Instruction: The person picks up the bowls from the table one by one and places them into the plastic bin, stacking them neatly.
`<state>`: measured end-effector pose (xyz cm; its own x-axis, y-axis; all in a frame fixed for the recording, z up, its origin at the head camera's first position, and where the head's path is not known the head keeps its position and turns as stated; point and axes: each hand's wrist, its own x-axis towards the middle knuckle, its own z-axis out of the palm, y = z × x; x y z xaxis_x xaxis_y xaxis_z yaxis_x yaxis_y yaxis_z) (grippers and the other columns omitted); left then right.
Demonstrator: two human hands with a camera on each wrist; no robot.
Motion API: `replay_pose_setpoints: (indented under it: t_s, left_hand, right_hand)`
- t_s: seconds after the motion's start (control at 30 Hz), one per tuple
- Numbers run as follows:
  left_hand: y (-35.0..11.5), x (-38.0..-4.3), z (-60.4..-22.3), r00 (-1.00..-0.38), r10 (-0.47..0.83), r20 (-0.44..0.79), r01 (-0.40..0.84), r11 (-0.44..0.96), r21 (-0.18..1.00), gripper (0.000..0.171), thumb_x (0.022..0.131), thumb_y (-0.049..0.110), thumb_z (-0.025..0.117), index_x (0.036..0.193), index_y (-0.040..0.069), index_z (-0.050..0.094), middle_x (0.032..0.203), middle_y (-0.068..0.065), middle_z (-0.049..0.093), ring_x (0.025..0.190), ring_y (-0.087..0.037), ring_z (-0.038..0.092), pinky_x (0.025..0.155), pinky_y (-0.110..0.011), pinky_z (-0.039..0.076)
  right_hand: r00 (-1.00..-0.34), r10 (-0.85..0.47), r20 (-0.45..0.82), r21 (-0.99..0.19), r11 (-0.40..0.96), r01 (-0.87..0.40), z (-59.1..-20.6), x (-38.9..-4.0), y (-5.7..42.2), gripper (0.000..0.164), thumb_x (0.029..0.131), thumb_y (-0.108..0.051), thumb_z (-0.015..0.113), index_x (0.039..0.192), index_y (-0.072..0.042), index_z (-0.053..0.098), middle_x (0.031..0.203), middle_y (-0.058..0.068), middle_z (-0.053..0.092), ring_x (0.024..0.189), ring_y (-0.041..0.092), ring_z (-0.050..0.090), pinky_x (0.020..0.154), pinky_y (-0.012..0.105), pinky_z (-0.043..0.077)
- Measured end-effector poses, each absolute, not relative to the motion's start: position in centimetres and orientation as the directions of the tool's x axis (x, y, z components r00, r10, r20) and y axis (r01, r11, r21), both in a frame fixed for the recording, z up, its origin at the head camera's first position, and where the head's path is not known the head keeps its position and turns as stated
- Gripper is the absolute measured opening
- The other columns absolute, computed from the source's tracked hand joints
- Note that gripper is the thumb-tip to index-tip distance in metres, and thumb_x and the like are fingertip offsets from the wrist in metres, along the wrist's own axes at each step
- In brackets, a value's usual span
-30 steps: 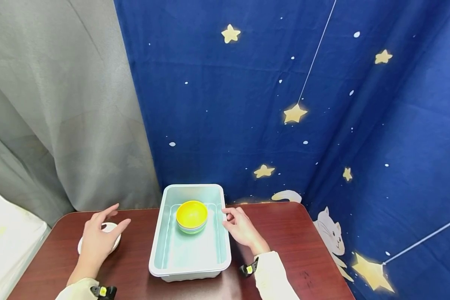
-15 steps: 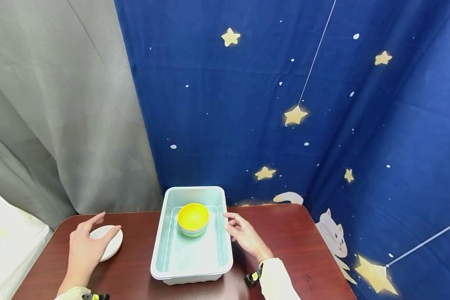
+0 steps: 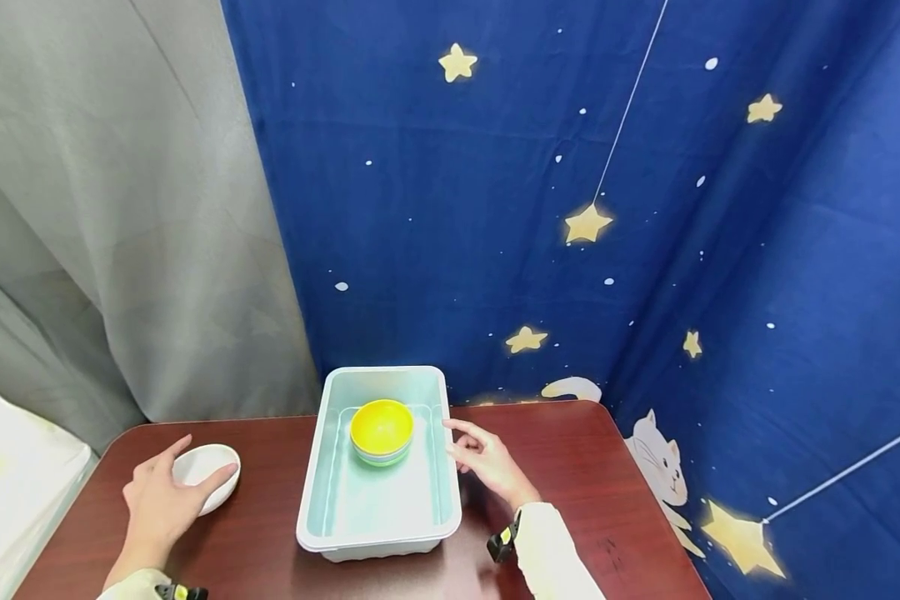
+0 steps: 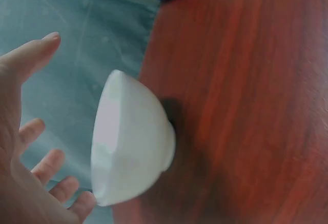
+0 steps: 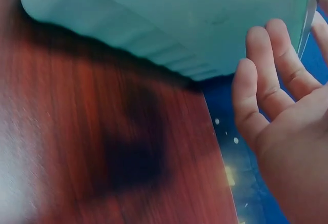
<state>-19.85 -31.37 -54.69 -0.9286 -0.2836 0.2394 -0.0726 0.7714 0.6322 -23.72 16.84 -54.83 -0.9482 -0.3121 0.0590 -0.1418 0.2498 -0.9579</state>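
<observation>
A white bowl [image 3: 206,462] stands upright on the table at the left. Above and beside it my left hand [image 3: 156,498] is spread, thumb and fingers apart. In the left wrist view a gap shows between the thumb and the bowl [image 4: 136,142]; the little finger appears close to its rim, contact unclear. My right hand [image 3: 493,468] is at the right rim of a pale blue plastic tub [image 3: 306,500], fingers loosely bent along the outer wall. Inside the tub sits a small stack of bowls, a yellow bowl [image 3: 382,427] on top, with white and green edges below.
The reddish-brown wooden table [image 3: 262,475] carries the tub near its middle. A grey curtain [image 3: 195,250] and a blue star-patterned curtain [image 3: 435,208] hang behind its back edge. Something white [image 3: 15,492] stands beside the table at the left.
My left hand has moved left and slightly down, uncovering more of the white bowl. The right hand has shifted only slightly along the tub's rim. The tub and bowls stay put.
</observation>
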Motion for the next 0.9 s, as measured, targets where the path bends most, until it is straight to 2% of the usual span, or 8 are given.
replay_pose_setpoints:
  t_s: [0.13,0.27,0.37,0.53,0.73,0.8,0.9]
  left_hand:
    - [-31.6,-19.7,-55.6,-0.932,-0.307,0.192,-0.129,0.777,0.617,0.101,0.070,0.058,0.077,0.145,0.006,0.036,0.138,-0.032,0.038,0.123,-0.054,0.025,0.091,-0.063,0.019]
    - [-31.7,-19.7,-56.0,-0.925,-0.339,0.172,-0.167,0.768,0.618,0.104,0.067,0.061,0.077,0.146,0.009,0.035,0.141,-0.029,0.034,0.124,-0.057,0.022,0.091,-0.063,0.020]
    - [-31.8,-19.8,-56.3,-0.926,-0.332,0.183,-0.159,0.779,0.606,0.104,0.066,0.060,0.078,0.146,0.007,0.035,0.140,-0.030,0.035,0.124,-0.055,0.024,0.094,-0.063,0.018]
    - [-31.9,-20.4,-56.6,-0.932,-0.314,0.182,-0.154,0.797,0.584,0.109,0.066,0.062,0.077,0.146,0.003,0.032,0.139,-0.033,0.035,0.123,-0.055,0.026,0.095,-0.064,0.017]
    - [-31.7,-20.8,-57.5,-0.938,-0.328,0.111,-0.206,0.787,0.582,0.120,0.064,0.066,0.076,0.149,-0.001,0.023,0.141,-0.033,0.033,0.124,-0.055,0.022,0.094,-0.063,0.018]
    - [-31.7,-21.0,-57.6,-0.937,-0.339,0.088,-0.227,0.779,0.585,0.125,0.062,0.067,0.077,0.149,-0.002,0.020,0.142,-0.034,0.031,0.124,-0.056,0.021,0.094,-0.062,0.018]
    - [-31.6,-21.5,-57.4,-0.931,-0.359,0.070,-0.250,0.764,0.594,0.130,0.059,0.066,0.080,0.150,-0.002,0.016,0.142,-0.036,0.030,0.125,-0.057,0.020,0.095,-0.062,0.018]
  right_hand:
    - [-0.929,-0.368,0.036,-0.952,0.270,-0.144,-54.4,-24.2,17.5,0.048,0.089,-0.025,0.069,0.134,-0.026,0.054,0.084,0.011,0.062,0.076,0.039,0.061,0.069,0.039,0.056]
    - [-0.905,-0.426,0.000,-0.954,0.270,-0.128,-53.6,-24.3,18.0,0.052,0.088,-0.021,0.069,0.137,-0.024,0.051,0.088,0.021,0.063,0.072,0.024,0.063,0.070,0.041,0.056]
    - [-0.888,-0.460,-0.022,-0.961,0.253,-0.108,-52.8,-24.1,18.1,0.053,0.089,-0.019,0.068,0.138,-0.019,0.050,0.090,0.028,0.062,0.071,0.016,0.063,0.072,0.043,0.056]
    - [-0.884,-0.466,-0.034,-0.965,0.244,-0.092,-52.3,-23.8,18.1,0.054,0.089,-0.018,0.068,0.139,-0.017,0.049,0.089,0.029,0.062,0.071,0.016,0.063,0.075,0.048,0.056]
    - [-0.886,-0.463,-0.034,-0.973,0.218,-0.077,-54.1,-24.1,18.3,0.055,0.090,-0.019,0.067,0.141,-0.019,0.046,0.090,0.029,0.062,0.072,0.022,0.064,0.077,0.053,0.054]
    - [-0.888,-0.459,-0.023,-0.973,0.215,-0.086,-54.6,-24.3,18.3,0.054,0.090,-0.020,0.067,0.140,-0.023,0.047,0.089,0.027,0.062,0.073,0.026,0.063,0.076,0.052,0.054]
    - [-0.891,-0.453,0.000,-0.972,0.209,-0.106,-54.8,-24.5,18.3,0.052,0.090,-0.020,0.067,0.138,-0.028,0.049,0.087,0.024,0.063,0.075,0.032,0.063,0.074,0.045,0.056]
